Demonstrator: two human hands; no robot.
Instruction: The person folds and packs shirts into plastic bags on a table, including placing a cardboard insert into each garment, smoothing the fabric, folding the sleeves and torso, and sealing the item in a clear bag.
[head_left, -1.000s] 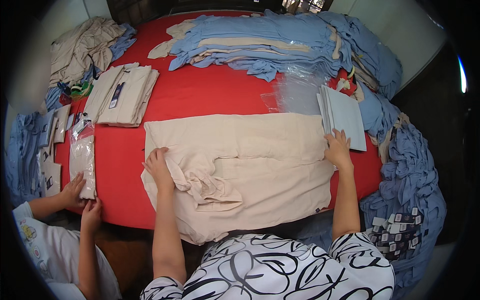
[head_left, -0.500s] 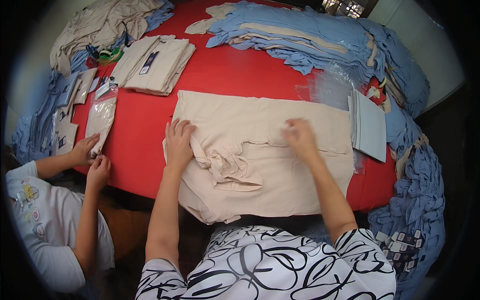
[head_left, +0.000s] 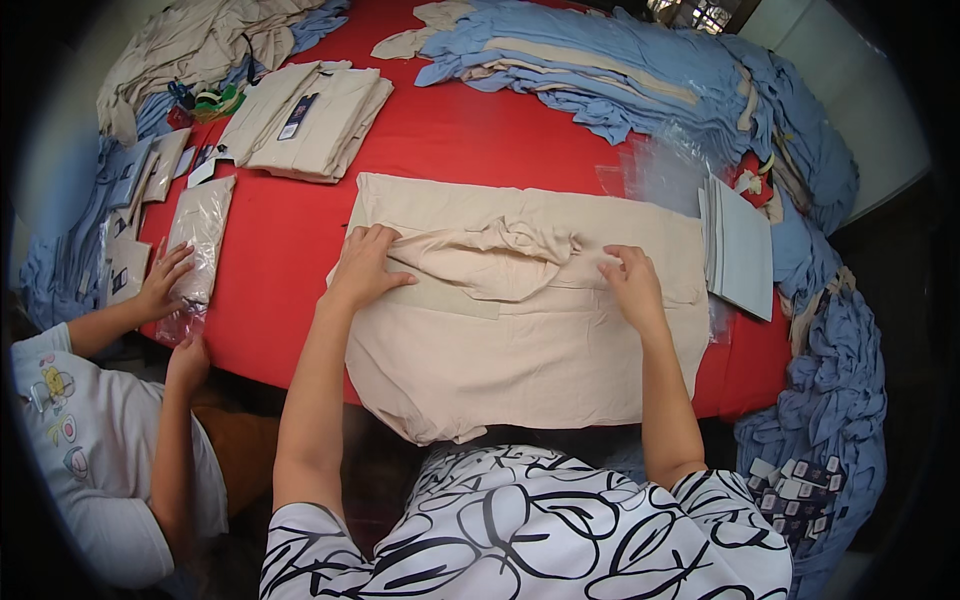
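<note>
A beige shirt (head_left: 560, 360) lies spread on the red-covered table in front of me, its fabric partly folded. One crumpled sleeve (head_left: 490, 262) stretches across its upper middle. At the left end of that sleeve, my left hand (head_left: 366, 268) rests on the cloth, open, thumb spread away from the fingers. My right hand (head_left: 634, 285) is just right of the sleeve's loose end, over the shirt. Its fingers are bent and apart, and nothing shows between them.
Grey-white boards (head_left: 738, 250) and clear plastic bags (head_left: 670, 170) lie at right. Folded beige shirts (head_left: 310, 125) are stacked back left; blue garments (head_left: 590, 70) are piled behind. At left, a co-worker's hands touch a bagged garment (head_left: 203, 235). Tags (head_left: 798, 495) lie on blue clothing lower right.
The sleeve that was bunched lower on the shirt now lies higher, stretched toward the right. My right hand has moved slightly right and down. The co-worker's left hand now lies on the bag.
</note>
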